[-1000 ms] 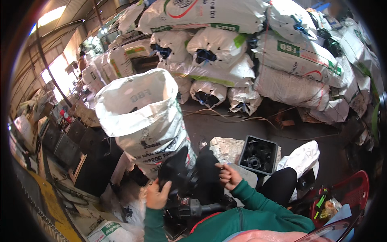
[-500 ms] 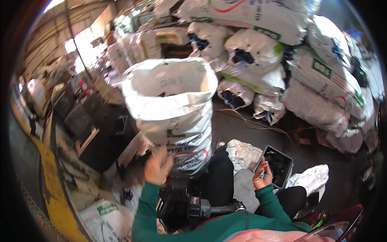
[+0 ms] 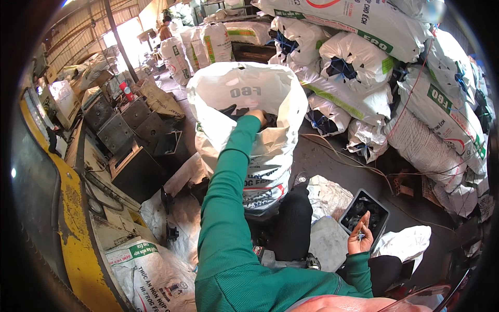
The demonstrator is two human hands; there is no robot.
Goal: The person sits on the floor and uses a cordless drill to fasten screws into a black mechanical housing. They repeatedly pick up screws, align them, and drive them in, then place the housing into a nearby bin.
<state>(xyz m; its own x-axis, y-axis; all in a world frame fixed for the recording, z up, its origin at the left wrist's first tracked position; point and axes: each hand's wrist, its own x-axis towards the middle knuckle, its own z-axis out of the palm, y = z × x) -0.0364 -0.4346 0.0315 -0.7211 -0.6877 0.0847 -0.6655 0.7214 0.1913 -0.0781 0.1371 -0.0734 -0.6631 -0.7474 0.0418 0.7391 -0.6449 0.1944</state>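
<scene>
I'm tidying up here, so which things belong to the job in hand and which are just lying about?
Seemingly in the job:
open white woven sack, left hand inside
gray bin of black pieces
small shiny piece in right hand

Apparently lying about:
stacked white sacks
dark square panels
crumpled white sack

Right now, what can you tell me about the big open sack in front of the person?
The sack is white and looks like woven plastic, with dark print and a red curve on its front. It stands upright, its wide mouth open and rim creased; faint print shows inside its far wall. Dark pieces lie within. The left hand is inside the mouth, the green sleeve crossing the near rim; its grip is hidden.
</scene>
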